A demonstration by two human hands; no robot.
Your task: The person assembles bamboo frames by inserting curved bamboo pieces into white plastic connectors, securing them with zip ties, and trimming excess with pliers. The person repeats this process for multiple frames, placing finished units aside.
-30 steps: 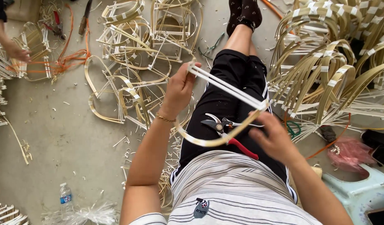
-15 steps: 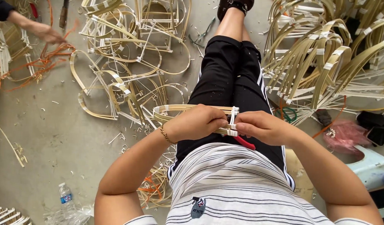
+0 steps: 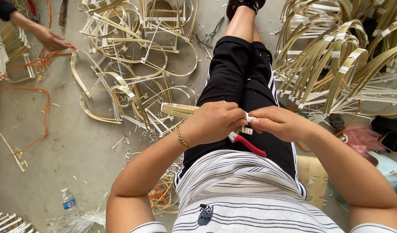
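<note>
striped cotton fills the near edge of our view. just past it, over our lap, our left hand (image 3: 213,123) is closed around a bundle of bamboo strips (image 3: 178,110), and our right hand (image 3: 279,124) pinches white tape (image 3: 249,118) at the bundle's end. red-handled pliers (image 3: 246,143) lie on our thigh beneath. farther out, bent bamboo frames (image 3: 134,64) litter the floor; another person's hand (image 3: 47,38) reaches at far left.

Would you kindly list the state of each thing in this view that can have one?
Left hand: closed around bamboo strips.
Right hand: pinching white tape at the strips.
Red-handled cutters: lying on the lap, unheld.
Water bottle: lying on the floor, capped.
Bent bamboo frames: piled loose on the floor.
Other person's hand: reaching to orange cord.
</note>
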